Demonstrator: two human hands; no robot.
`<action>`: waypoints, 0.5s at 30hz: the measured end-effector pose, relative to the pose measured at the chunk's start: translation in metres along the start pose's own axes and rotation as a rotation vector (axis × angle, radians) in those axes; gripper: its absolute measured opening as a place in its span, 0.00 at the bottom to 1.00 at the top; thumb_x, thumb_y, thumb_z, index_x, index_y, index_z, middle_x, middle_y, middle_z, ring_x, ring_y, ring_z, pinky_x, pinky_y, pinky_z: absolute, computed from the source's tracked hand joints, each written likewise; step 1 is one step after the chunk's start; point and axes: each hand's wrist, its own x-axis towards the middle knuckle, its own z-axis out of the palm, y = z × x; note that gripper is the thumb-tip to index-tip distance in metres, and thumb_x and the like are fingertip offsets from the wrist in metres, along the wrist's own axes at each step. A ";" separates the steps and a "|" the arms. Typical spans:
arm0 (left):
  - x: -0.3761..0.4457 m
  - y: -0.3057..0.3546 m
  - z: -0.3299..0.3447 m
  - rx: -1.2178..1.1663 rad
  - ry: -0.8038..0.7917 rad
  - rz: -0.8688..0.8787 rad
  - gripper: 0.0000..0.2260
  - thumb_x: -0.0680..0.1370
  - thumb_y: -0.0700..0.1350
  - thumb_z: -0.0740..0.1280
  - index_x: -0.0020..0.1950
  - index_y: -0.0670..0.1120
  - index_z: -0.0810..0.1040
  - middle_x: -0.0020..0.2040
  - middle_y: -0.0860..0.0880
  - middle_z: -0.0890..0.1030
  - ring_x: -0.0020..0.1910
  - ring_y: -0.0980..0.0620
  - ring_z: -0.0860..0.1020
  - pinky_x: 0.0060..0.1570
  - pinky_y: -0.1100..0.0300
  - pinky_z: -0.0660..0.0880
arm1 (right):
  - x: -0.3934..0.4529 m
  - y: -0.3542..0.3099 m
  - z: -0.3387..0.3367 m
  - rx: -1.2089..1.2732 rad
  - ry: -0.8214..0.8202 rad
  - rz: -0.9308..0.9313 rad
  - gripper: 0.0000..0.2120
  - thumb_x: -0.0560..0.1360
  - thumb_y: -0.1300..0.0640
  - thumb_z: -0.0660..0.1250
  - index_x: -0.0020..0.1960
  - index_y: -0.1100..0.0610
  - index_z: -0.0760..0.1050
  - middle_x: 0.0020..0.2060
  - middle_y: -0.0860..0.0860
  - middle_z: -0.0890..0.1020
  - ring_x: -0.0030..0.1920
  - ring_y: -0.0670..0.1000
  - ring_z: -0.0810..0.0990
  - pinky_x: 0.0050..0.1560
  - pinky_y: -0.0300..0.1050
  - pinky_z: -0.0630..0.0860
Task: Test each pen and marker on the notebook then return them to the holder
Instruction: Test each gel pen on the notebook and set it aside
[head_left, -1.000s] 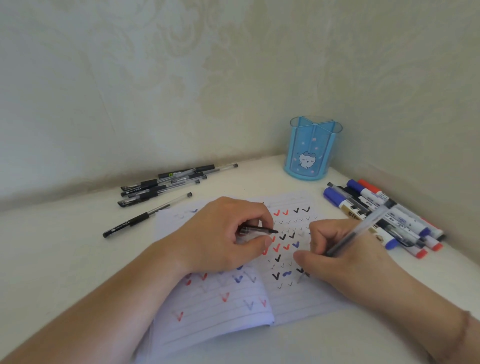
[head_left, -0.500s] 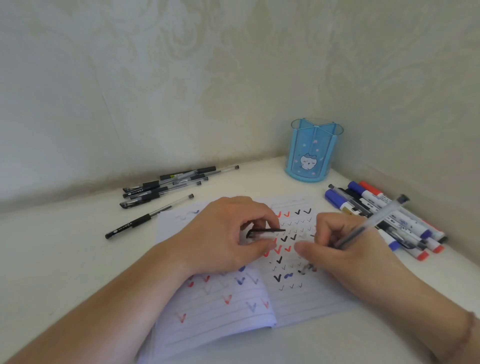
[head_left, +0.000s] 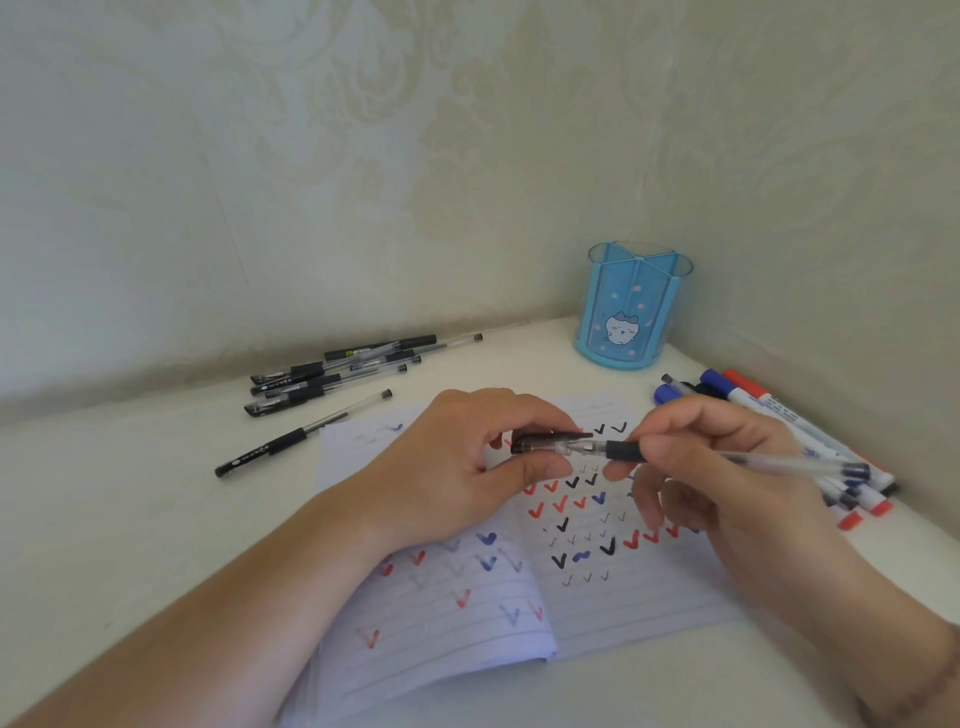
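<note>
Above the lined white notebook (head_left: 649, 618) at centre, clear-barrelled black gel pen (head_left: 727, 457) pinched by right hand (head_left: 727, 467), tip inside clear black-clipped cap (head_left: 550, 445) gripped by left hand (head_left: 457, 467), translucent blue holder (head_left: 631, 306) at one o'clock.

Home desk corner: damask-patterned wallpaper (head_left: 363, 156) is meeting a white tabletop (head_left: 130, 493) bearing a cartoon-printed pen holder (head_left: 631, 312).

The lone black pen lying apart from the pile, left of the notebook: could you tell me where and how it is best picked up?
Pinch the lone black pen at its dark rubber grip section, near mid-length, coming straight down from above with the left hand. It lies flat on the table, slanted, apart from the pen pile and only nearing the notebook at its far end, so both long sides look free.
</note>
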 end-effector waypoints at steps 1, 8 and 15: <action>0.000 0.000 0.000 0.004 -0.003 0.008 0.10 0.76 0.51 0.71 0.56 0.54 0.81 0.46 0.58 0.83 0.46 0.61 0.80 0.49 0.63 0.75 | 0.000 0.001 0.000 -0.003 0.003 0.001 0.20 0.56 0.39 0.79 0.35 0.53 0.80 0.33 0.59 0.84 0.22 0.53 0.73 0.23 0.33 0.64; 0.000 0.008 0.005 -0.059 -0.092 0.047 0.08 0.80 0.49 0.65 0.55 0.49 0.81 0.42 0.53 0.83 0.41 0.54 0.81 0.44 0.55 0.77 | 0.002 0.002 0.004 -0.014 -0.029 0.042 0.20 0.54 0.39 0.80 0.35 0.52 0.79 0.32 0.59 0.84 0.21 0.53 0.73 0.23 0.33 0.65; -0.002 0.010 0.006 -0.011 -0.125 0.084 0.09 0.82 0.45 0.62 0.53 0.45 0.82 0.36 0.54 0.81 0.36 0.56 0.79 0.39 0.67 0.73 | -0.002 0.005 0.005 -0.077 -0.014 -0.001 0.18 0.59 0.43 0.80 0.31 0.54 0.76 0.31 0.59 0.84 0.21 0.53 0.74 0.23 0.36 0.66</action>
